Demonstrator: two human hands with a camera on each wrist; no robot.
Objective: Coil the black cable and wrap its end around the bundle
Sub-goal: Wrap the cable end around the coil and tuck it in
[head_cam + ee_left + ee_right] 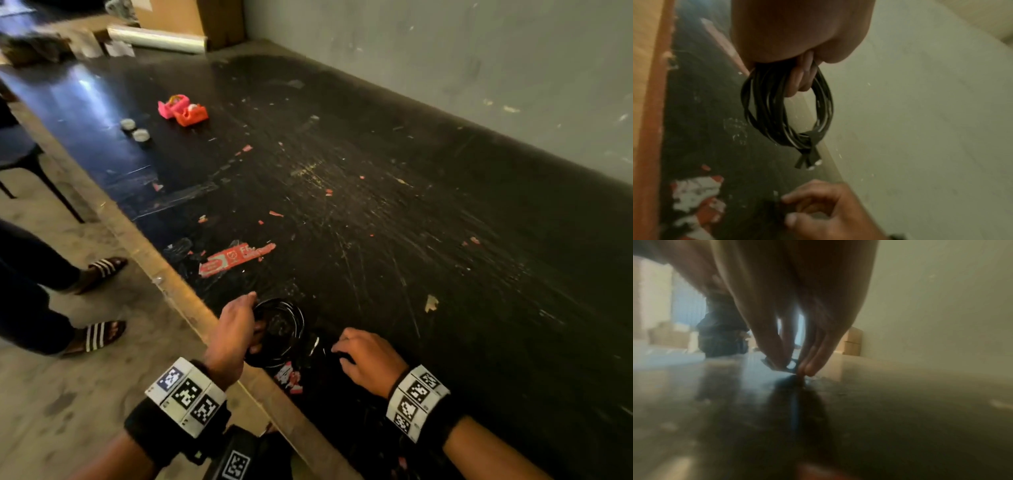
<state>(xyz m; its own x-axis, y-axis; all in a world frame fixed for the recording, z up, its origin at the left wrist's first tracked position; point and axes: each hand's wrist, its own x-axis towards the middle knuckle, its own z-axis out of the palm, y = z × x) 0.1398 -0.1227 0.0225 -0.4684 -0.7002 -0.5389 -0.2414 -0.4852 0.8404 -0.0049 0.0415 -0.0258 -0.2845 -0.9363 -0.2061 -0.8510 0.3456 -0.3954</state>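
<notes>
The black cable (279, 330) is wound into a round coil, and my left hand (255, 325) grips it just above the black table (411, 240) near its front edge. In the left wrist view the coil (787, 112) hangs from my fingers (799, 79), its end wrapped around the bundle (809, 141) with the plug tips (815, 164) sticking out. My right hand (339, 353) is to the right of the coil, fingertips down on the table. In the right wrist view its thumb and fingers (809, 366) pinch a small dark object (790, 365) that is too blurred to identify.
Torn red and white label scraps (236, 258) lie on the table beyond the coil. Pink and orange toys (181, 109) and two small round tins (135, 130) sit farther back left. The wooden table edge (164, 270) runs diagonally; another person's sandalled feet (102, 270) stand on the floor. A wall (479, 68) bounds the right.
</notes>
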